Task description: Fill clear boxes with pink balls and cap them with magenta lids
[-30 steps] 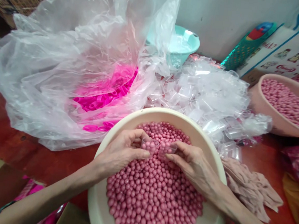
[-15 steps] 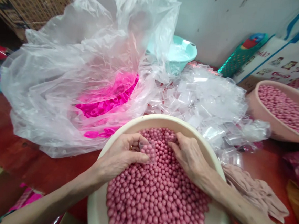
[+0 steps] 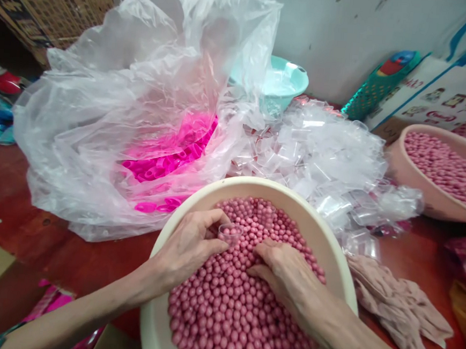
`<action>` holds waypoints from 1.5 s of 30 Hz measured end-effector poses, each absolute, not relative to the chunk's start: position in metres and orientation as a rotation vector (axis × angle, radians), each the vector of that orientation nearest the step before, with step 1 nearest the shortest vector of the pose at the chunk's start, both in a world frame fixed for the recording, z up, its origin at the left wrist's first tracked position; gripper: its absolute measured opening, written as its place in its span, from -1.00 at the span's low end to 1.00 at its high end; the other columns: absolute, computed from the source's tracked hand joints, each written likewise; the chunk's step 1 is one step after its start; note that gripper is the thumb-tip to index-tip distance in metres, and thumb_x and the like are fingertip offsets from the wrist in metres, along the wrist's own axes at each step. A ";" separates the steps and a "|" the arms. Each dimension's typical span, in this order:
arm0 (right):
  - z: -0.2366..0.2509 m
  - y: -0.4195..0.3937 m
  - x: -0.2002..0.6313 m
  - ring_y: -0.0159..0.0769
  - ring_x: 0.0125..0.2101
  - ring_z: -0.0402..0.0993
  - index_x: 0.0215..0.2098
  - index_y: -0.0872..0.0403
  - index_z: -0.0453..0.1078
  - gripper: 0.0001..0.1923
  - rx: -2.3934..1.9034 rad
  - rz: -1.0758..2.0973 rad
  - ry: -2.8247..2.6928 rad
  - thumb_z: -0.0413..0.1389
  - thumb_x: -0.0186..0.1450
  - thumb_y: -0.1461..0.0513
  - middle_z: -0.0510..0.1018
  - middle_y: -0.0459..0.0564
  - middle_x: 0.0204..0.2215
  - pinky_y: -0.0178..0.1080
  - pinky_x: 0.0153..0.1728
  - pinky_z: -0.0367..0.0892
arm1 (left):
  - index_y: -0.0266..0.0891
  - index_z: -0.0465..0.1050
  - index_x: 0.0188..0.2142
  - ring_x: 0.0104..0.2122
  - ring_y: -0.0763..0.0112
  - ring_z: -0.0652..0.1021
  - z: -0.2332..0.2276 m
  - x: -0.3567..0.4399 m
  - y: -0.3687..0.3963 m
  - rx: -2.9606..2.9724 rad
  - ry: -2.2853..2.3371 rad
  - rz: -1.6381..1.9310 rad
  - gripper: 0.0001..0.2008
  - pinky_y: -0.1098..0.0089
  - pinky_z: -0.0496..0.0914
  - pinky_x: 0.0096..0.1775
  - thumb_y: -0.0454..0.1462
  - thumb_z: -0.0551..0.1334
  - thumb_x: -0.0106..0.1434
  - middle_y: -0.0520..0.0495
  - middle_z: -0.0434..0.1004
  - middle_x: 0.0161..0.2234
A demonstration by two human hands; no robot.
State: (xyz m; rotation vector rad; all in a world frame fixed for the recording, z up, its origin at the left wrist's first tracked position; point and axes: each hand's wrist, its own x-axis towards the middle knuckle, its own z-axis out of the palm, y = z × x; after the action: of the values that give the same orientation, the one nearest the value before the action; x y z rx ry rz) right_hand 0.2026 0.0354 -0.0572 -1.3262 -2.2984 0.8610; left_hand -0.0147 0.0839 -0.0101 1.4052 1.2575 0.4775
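Item: cream basin (image 3: 199,198) of pink beads (image 3: 230,309), near centre. My left hand (image 3: 187,249) pinches a clear cup (image 3: 230,232); my right hand (image 3: 285,273) lies open on the beads.

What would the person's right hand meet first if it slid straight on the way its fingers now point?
The right hand lies on the pink balls, fingers pointing toward the left hand. It would probably meet the small clear cup held there first, though depth is hard to judge.
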 end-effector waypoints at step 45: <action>-0.015 0.082 0.174 -0.36 -0.38 0.35 -0.39 0.08 0.35 -0.83 -1.337 1.002 -1.698 -0.01 0.33 0.23 0.41 -0.09 -0.41 -0.30 -0.35 0.25 | -0.17 0.37 -0.27 -0.31 0.40 0.47 -0.009 -0.019 0.080 1.651 1.333 0.473 -0.91 0.40 0.30 -0.24 -0.29 0.16 0.20 0.07 0.48 -0.33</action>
State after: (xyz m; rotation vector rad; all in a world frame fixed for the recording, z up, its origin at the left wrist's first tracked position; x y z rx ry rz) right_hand 0.1739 0.0821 -0.0154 -1.3371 -1.6979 1.0024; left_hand -0.0191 0.0797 -0.0094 1.6514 1.3332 0.4733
